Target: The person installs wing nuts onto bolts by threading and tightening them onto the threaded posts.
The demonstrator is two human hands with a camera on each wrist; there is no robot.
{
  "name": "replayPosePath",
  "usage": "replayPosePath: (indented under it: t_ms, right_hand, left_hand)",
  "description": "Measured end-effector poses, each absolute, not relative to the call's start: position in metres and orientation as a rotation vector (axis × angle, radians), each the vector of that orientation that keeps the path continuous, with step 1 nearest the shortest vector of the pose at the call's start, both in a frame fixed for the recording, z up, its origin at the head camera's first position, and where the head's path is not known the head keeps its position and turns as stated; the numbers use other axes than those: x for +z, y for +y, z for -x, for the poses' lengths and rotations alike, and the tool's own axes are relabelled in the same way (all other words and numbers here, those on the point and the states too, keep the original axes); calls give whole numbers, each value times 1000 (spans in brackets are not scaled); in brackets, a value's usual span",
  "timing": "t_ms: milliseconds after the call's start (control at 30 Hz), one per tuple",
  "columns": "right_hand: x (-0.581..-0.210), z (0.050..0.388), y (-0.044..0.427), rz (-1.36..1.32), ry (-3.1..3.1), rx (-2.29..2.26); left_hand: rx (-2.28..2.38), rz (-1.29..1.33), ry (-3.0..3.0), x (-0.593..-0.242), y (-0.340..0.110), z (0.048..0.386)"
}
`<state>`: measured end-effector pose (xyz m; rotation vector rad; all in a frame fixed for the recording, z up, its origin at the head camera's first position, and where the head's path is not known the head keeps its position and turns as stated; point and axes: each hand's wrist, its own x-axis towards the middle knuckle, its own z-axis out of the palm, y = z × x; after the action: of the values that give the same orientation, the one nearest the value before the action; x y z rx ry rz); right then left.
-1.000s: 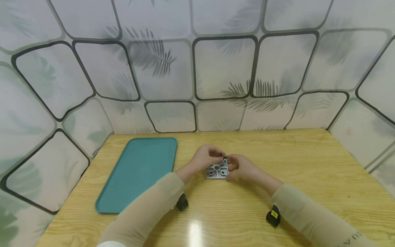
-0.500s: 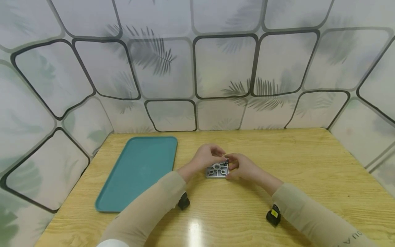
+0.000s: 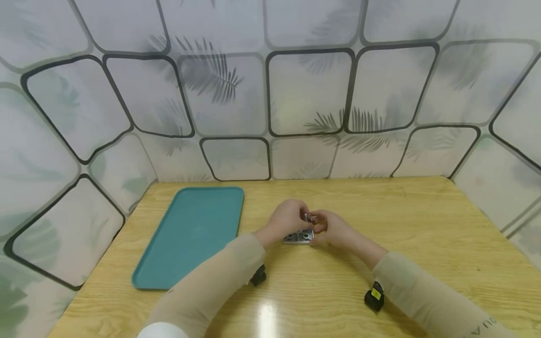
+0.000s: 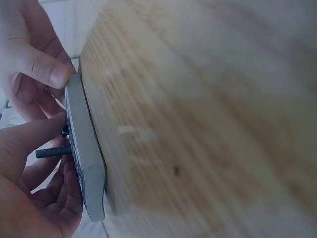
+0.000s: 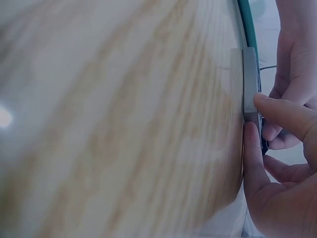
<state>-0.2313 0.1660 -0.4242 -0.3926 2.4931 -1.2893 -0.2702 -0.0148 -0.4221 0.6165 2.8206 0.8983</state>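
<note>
A square silver metal plate (image 3: 298, 237) with ribs and round holes lies on the table. My right hand (image 3: 336, 228) grips its right edge, thumb at the near corner, shown closely in the right wrist view. Reaching across the plate's far half, my left hand (image 3: 291, 217) has its fingertips curled at a small dark bolt (image 4: 65, 130) against the plate's face; the fingers hide most of it. A longer threaded bolt (image 4: 53, 151) sticks straight out of the plate between the left thumb and fingers. The fingertips of both hands nearly meet at the plate's far right corner.
A teal tray (image 3: 198, 234) lies on the wooden table (image 3: 422, 225) to the left of the plate. Patterned panels (image 3: 308, 94) stand behind the table and at both sides. A black wrist camera (image 3: 374, 296) hangs under the right sleeve.
My left hand has shifted right and slightly toward me, turning at the wrist, and covers more of the plate. An upright bolt now shows beside its fingers. The right hand and plate stay put.
</note>
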Motion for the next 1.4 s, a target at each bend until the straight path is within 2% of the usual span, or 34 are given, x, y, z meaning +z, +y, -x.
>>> replayPosePath:
  t_ms: [400,867,1000,1233,1400]
  right_hand:
    - [-424,231,167,385,2468,-1290]
    - [-423,233,166,387,2473,-1272]
    - [-422,233,166,373,2469,-1267]
    - [-419,231,164,354,2458,-1285]
    - [-419,232,163,339,2468,-1278]
  left_hand:
    - [840,-583,2875,-424,-10,270]
    - [1213,-582,2776,-420,-16,269]
    - [1358,-492,2729,-419,-18,270]
    - [1772,-169,2423,-415,-22,271]
    - [1832,-145,2311,-415,-27,273]
